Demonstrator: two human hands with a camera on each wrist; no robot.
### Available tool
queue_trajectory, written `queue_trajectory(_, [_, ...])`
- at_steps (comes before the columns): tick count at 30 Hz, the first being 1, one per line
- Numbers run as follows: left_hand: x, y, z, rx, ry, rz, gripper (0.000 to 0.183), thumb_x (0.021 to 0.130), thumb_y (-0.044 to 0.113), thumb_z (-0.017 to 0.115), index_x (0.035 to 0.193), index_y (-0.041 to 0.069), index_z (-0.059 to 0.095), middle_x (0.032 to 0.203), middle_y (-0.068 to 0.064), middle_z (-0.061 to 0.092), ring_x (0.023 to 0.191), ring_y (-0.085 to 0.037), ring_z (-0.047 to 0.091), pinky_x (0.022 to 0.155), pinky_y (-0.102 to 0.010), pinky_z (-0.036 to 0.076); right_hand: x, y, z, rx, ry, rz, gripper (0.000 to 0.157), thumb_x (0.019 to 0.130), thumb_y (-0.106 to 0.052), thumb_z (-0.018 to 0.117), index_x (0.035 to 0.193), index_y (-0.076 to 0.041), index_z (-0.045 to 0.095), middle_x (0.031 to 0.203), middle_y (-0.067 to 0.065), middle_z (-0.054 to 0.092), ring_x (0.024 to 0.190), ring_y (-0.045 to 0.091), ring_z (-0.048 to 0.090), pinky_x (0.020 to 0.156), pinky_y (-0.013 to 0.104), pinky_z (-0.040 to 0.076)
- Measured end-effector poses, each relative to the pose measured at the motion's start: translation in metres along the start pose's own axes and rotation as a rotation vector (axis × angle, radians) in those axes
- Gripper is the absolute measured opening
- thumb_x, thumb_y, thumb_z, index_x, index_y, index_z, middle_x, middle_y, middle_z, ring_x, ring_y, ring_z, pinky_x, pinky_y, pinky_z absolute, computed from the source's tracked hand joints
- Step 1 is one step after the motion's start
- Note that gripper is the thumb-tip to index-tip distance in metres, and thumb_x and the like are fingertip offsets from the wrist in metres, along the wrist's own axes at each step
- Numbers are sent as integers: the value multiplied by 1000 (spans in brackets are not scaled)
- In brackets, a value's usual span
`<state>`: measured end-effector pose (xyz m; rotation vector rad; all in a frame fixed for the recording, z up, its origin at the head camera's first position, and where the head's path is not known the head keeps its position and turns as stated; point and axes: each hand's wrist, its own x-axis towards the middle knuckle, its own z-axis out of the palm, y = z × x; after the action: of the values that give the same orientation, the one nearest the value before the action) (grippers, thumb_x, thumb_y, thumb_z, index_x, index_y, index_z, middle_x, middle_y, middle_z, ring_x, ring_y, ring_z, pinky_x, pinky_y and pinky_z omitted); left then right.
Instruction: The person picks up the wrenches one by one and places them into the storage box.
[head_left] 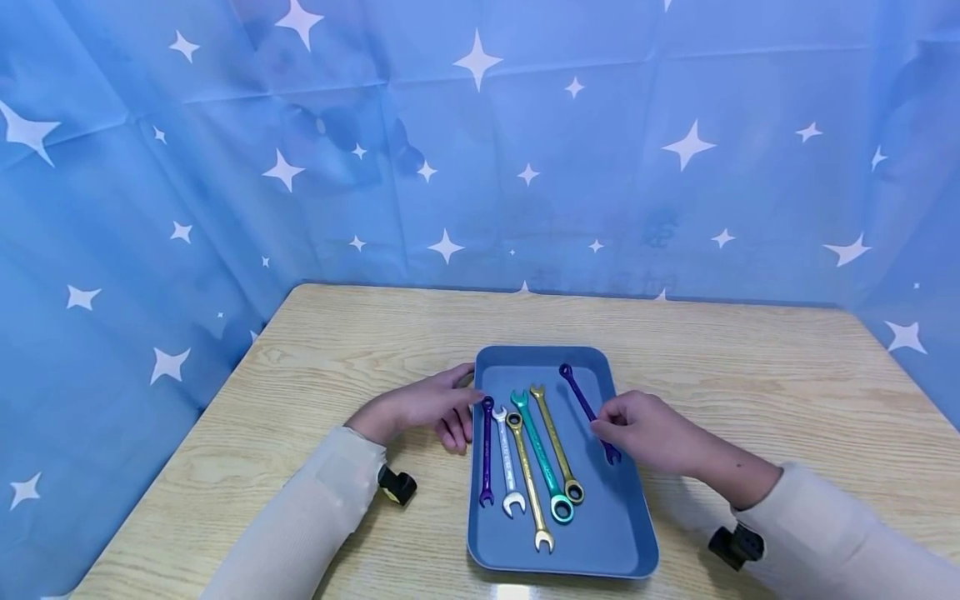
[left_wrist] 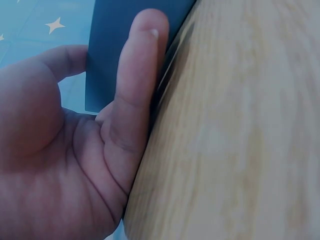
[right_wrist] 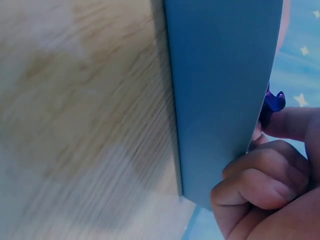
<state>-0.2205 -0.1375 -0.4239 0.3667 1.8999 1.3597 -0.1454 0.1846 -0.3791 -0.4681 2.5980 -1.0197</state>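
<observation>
A purple combination wrench [head_left: 577, 392] slants over the right side of a blue-grey tray [head_left: 555, 562]. My right hand [head_left: 652, 429] pinches it near its lower end between thumb and forefinger. In the right wrist view, the open end of the purple wrench [right_wrist: 274, 101] shows past the rim, and the other fingers curl beside the tray's outer wall [right_wrist: 220, 100]. My left hand [head_left: 427, 408] holds the tray's left edge, thumb at the rim; in the left wrist view, the fingers [left_wrist: 132, 95] lie along the outer wall.
Several wrenches lie side by side in the tray: another purple one [head_left: 486, 450], a silver one [head_left: 507, 458], a gold one [head_left: 528, 479], a green one [head_left: 540, 446] and a second gold one [head_left: 555, 437]. A wooden table [head_left: 375, 333] is beneath; a starry blue curtain [head_left: 585, 200] hangs behind.
</observation>
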Motion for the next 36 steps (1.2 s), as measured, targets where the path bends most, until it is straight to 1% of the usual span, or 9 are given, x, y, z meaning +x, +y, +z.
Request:
queue_trajectory(7, [0,1,-2,3,4,-3,64,105,35,50,159,34,15,79,-16,70,61,-25,71,59,-39,64,2,-5,4,-77,1,-19,35,99,-16,61,64,-11,60,57,-5,45,51,9,41,43,21,32])
queue_trajectory(11, [0,1,-2,2,1,5,64,105,34,49,159,32,14,78,-16,70,61,-25,71,59,-40,64,3,-6,7,-105,3,-8,34,98,-16,61,65,-12,62,58,-4,46,52,9,43,43,20,33])
queue_trajectory(18, [-2,2,-2,4,4,6,63,106,33,48,159,33,14,78,-16,69,60,-25,71,58,-39,64,4,-5,10,-122,-8,12,35,99,-15,59,64,-13,60,55,-5,44,50,9,42,43,19,33])
queue_trajectory(21, [-2,2,-2,2,10,2,64,105,33,48,159,33,14,78,-16,70,60,-25,71,58,-39,64,5,-4,12,-124,-11,12,34,99,-15,60,65,-13,62,55,-5,45,50,10,43,43,20,34])
queue_trajectory(24, [-2,2,-2,0,9,0,64,106,33,48,159,33,14,78,-16,70,60,-25,71,58,-39,64,6,-3,13,-126,-25,25,32,99,-15,60,67,-13,64,54,-5,46,49,9,44,43,20,34])
queue_trajectory(29, [-2,1,-1,-8,11,3,65,105,33,49,160,32,14,77,-15,69,60,-24,70,58,-38,63,8,-3,16,-128,-72,23,31,97,-15,61,66,-14,65,54,-6,50,48,9,46,43,19,35])
queue_trajectory(33, [-2,1,-1,-9,12,4,66,105,33,50,160,31,13,77,-16,70,60,-25,71,58,-39,64,8,-2,20,-131,-104,30,32,98,-17,61,65,-14,63,54,-6,52,49,9,49,43,20,37])
queue_trajectory(36, [-2,1,0,-5,7,4,67,105,34,50,160,31,13,78,-17,70,60,-25,71,59,-39,64,7,-2,23,-160,-111,41,32,98,-18,61,66,-14,60,55,-6,50,50,10,49,43,20,37])
